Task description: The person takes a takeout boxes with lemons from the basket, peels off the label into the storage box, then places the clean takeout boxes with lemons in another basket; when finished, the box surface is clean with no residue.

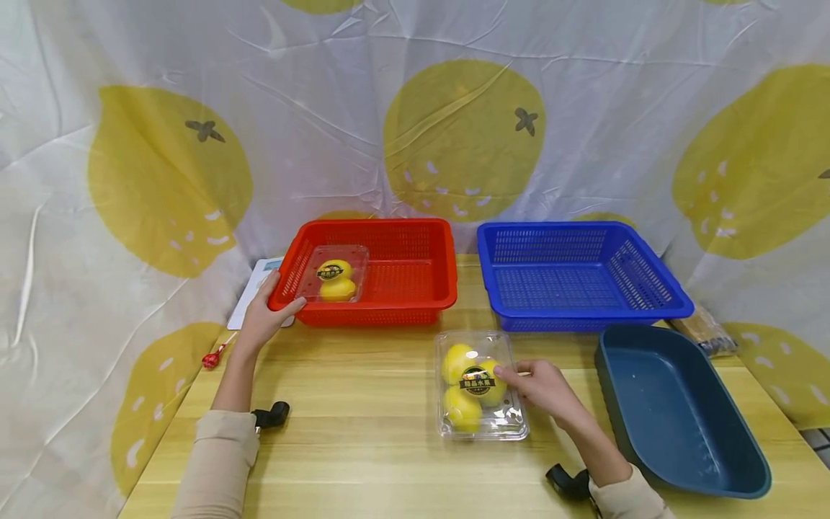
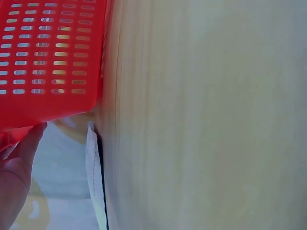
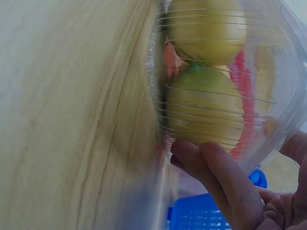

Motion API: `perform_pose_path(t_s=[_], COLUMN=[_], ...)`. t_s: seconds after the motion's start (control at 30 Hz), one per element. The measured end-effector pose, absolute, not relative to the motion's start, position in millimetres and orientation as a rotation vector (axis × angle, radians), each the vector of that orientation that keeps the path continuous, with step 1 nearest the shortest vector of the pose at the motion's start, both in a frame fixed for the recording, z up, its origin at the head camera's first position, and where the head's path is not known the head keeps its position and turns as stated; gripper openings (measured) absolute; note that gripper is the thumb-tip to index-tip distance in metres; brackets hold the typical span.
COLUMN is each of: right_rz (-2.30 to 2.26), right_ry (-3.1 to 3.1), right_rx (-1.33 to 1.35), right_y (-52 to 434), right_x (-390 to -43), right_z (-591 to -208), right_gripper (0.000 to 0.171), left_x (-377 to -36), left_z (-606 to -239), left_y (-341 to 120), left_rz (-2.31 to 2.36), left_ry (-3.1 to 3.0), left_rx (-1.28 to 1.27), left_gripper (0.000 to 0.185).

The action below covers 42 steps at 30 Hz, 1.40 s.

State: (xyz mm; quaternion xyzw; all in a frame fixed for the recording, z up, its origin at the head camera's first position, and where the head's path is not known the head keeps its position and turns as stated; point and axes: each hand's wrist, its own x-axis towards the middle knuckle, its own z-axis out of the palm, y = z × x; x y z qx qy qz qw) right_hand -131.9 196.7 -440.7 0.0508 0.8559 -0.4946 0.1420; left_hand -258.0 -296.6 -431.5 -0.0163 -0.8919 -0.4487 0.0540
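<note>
A clear plastic box of yellow fruit with a black label lies on the wooden table. My right hand grips its right side, fingers curled round the edge; the right wrist view shows the fingers against the box. A second clear box of fruit sits in the left part of the red basket. My left hand holds the basket's front left corner, fingers over the rim and thumb on the front wall. In the left wrist view the thumb touches the red basket.
A blue basket, with nothing in it, stands right of the red one. A dark blue tray lies at the front right. A white flat device sits behind my left hand, a small red object at the table's left edge. A lemon-print cloth hangs all round.
</note>
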Motion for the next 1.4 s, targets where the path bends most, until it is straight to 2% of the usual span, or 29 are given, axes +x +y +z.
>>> perform_pose_path(t_s=[0.3,0.6,0.87,1.1,1.4], right_rz=[-1.395,-1.383,-1.371,-1.369,-1.398], right_ry=[2.497,2.516,2.514,2.5,2.496], right_rx=[0.1,0.125,0.157,0.182,0.18], right_y=[194,192,190,189,190], right_x=[-131,-131,-128,-128,-128], right_z=[-440,-438,-435,-436,-439], right_gripper=[0.045,0.046,0.052,0.055,0.058], left_x=[-254,-237,-197,-167,-160], left_z=[-433,-408,-389,-373,-382], left_y=[-299,-285,-245,-220,-193], left_rz=[-1.269,-1.243,-1.006,-1.403,-2.015], left_ry=[-2.695,-2.733,-2.601,-2.628,-2.564], left_rx=[0.011,0.119,0.121,-0.005,-0.092], left_gripper=[0.093,0.098,0.081,0.089,0.076])
